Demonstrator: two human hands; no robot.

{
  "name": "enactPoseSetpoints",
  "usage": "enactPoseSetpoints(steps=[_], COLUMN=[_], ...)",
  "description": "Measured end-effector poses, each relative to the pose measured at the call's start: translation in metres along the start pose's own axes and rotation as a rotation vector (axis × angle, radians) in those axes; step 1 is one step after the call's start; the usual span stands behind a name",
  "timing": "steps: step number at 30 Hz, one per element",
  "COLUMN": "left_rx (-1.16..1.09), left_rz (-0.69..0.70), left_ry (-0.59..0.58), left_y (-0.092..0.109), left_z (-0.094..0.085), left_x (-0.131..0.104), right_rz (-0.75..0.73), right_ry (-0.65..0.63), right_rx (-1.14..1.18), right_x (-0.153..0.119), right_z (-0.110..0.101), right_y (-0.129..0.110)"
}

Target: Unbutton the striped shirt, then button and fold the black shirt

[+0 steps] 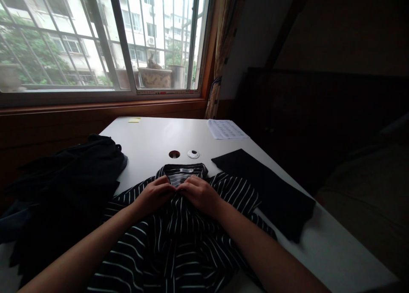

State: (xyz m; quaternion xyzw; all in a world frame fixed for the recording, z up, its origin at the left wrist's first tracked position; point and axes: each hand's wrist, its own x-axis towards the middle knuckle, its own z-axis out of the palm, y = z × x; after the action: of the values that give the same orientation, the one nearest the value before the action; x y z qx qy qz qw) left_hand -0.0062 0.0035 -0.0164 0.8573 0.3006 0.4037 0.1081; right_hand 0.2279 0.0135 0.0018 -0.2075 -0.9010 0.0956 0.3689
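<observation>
A black shirt with white stripes lies spread on the white table, its collar toward the window. My left hand and my right hand meet at the front opening just below the collar. Both sets of fingers are pinched on the shirt fabric, fingertips nearly touching. Whatever small part sits between the fingertips is hidden. The sleeves lie loosely out to the sides, and my forearms cross over the shirt body.
A heap of dark clothes covers the table's left side. A folded black garment lies at right. Farther back are printed papers, a yellow note, a round hole and a white cap. The window is beyond the table.
</observation>
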Motion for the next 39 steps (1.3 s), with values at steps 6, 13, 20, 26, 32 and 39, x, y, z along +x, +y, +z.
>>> enactPoseSetpoints(steps=[6,13,20,26,32,39], left_rx=[-0.001,0.016,0.099,0.261,0.339,0.369], left_rz=[0.001,-0.023,0.043,0.166,0.25,0.237], left_ry=[0.002,0.037,0.122,0.163,0.189,0.185], left_y=[0.003,0.007,0.016,0.017,0.016,0.016], left_z=[-0.002,-0.004,-0.005,-0.005,-0.006,-0.007], left_x=[0.002,0.002,0.003,0.001,-0.003,-0.002], right_rz=[0.041,-0.033,-0.12,-0.154,-0.16,-0.152], right_ry=[0.043,0.091,0.119,0.116,0.12,0.109], right_rx=[0.036,-0.063,-0.144,-0.163,-0.154,-0.145], right_x=[-0.003,-0.003,-0.001,-0.002,-0.003,-0.004], right_z=[0.001,-0.004,-0.009,-0.008,-0.007,-0.005], right_y=[-0.001,-0.007,-0.012,-0.013,-0.013,-0.013])
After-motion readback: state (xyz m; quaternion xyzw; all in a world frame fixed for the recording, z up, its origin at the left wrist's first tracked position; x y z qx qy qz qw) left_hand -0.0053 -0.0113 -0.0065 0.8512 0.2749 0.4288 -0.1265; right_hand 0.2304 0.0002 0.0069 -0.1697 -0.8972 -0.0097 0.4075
